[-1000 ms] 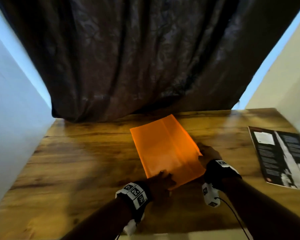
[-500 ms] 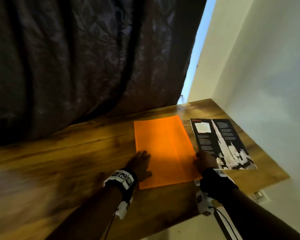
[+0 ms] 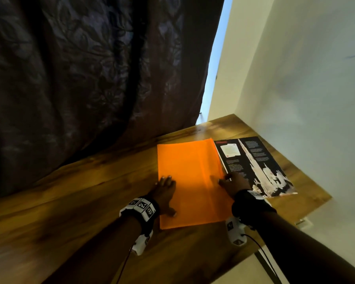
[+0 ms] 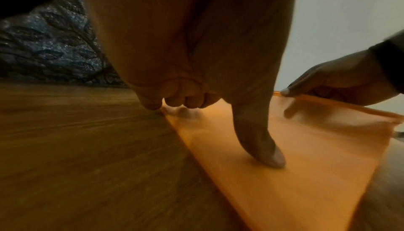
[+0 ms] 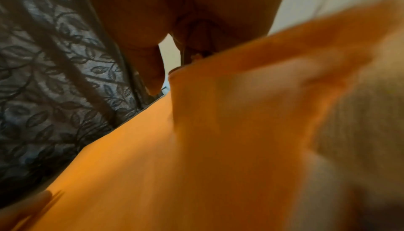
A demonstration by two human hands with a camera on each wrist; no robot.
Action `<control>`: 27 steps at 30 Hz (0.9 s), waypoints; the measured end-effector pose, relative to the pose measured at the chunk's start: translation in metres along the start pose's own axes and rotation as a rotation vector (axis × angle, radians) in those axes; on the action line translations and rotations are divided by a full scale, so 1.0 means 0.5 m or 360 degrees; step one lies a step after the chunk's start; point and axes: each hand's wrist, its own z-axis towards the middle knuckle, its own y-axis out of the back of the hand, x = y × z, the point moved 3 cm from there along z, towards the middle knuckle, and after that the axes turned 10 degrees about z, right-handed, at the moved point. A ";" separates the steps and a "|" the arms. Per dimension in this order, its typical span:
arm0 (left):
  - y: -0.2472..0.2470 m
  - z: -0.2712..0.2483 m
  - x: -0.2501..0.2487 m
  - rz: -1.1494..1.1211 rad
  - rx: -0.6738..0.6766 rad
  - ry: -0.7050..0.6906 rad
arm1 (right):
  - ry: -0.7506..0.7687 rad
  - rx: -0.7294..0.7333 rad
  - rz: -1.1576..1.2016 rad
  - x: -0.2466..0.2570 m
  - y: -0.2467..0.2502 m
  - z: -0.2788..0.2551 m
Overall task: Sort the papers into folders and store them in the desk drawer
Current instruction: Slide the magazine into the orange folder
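Note:
An orange folder (image 3: 191, 181) lies closed on the wooden desk (image 3: 70, 201). My left hand (image 3: 165, 189) rests on its left edge. In the left wrist view its thumb (image 4: 262, 148) presses down on the folder (image 4: 317, 174). My right hand (image 3: 232, 183) is at the folder's right edge. There it pinches the top cover, thumb above and a finger showing through the translucent sheet, and the edge is raised a little. In the right wrist view the lifted orange cover (image 5: 218, 131) fills the frame, blurred. A black printed sheet with a white tower picture (image 3: 254, 165) lies flat just right of the folder.
A dark leaf-patterned curtain (image 3: 90, 78) hangs behind the desk. A white wall (image 3: 305, 99) closes in the right side. The desk's right edge and near corner lie just past the printed sheet. A wall socket (image 3: 301, 223) shows below that corner.
My head view has swung right. The folder now lies straight beside the black sheet. My left hand has shifted to the folder's left edge, and my right hand has taken hold of its right edge.

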 end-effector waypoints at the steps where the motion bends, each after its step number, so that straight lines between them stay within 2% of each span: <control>1: -0.002 0.001 0.006 -0.0004 0.0011 -0.0017 | -0.0084 0.0014 0.0118 -0.003 -0.002 0.004; 3: -0.007 0.004 0.018 -0.0038 0.0049 -0.0057 | -0.0197 0.0092 0.0370 -0.009 -0.012 0.010; 6: -0.010 0.007 0.023 -0.0097 0.0090 -0.0089 | -0.0180 0.0225 0.0566 -0.004 -0.019 0.012; 11: 0.025 0.023 0.024 -0.0416 -0.0121 0.0048 | -0.0184 0.0384 0.0878 0.020 -0.026 0.015; 14: 0.036 0.039 0.025 -0.0648 -0.0162 0.0137 | -0.0372 0.0611 0.1067 0.033 -0.035 -0.002; 17: 0.044 0.042 0.016 -0.0732 -0.0145 0.0187 | -0.0487 0.0761 0.1150 0.041 -0.032 0.010; 22: 0.052 0.039 0.029 -0.0859 -0.0184 0.0233 | -0.0404 0.0974 0.1408 0.052 -0.033 0.047; 26: 0.059 0.032 0.046 -0.1114 -0.0418 0.0337 | -0.0362 0.1078 0.1829 0.050 -0.031 0.065; 27: 0.059 0.029 0.046 -0.1148 -0.0449 0.0378 | -0.0332 0.1029 0.1895 0.046 -0.031 0.066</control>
